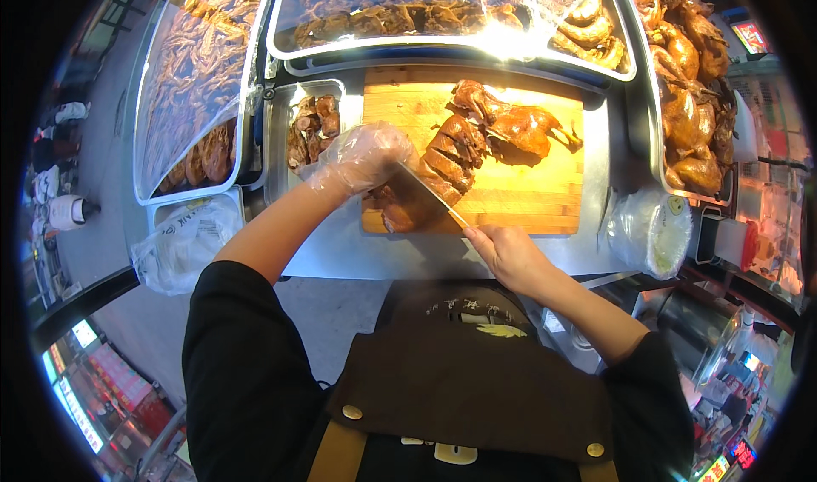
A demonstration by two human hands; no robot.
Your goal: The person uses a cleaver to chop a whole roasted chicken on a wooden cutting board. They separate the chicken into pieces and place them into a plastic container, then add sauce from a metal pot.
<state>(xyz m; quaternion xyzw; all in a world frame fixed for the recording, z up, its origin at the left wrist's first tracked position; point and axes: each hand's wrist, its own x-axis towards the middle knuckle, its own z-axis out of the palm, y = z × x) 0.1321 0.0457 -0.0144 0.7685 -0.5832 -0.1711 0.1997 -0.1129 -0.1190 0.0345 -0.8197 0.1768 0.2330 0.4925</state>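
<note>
My right hand (510, 255) is closed around the handle of a cleaver (424, 198), whose blade slants up and left over the meat. My left hand (373, 153) wears a clear plastic glove. It is beside the blade's far end, at the left edge of a wooden cutting board (530, 195); its fingertips are hidden. Chopped roast poultry (456, 153) lies in slices on the board right of the blade, and another piece (399, 217) shows partly behind the blade, at the board's front left. A larger uncut portion with a leg (520, 121) rests at the board's back right.
Left of the board, a small metal tray (271, 163) holds meat pieces. Film-covered trays of chicken feet (210, 48) and other meats (408, 19) stand left and behind. Whole roast birds (689, 112) fill a tray at right. Plastic bags (651, 230) hang at the counter's right.
</note>
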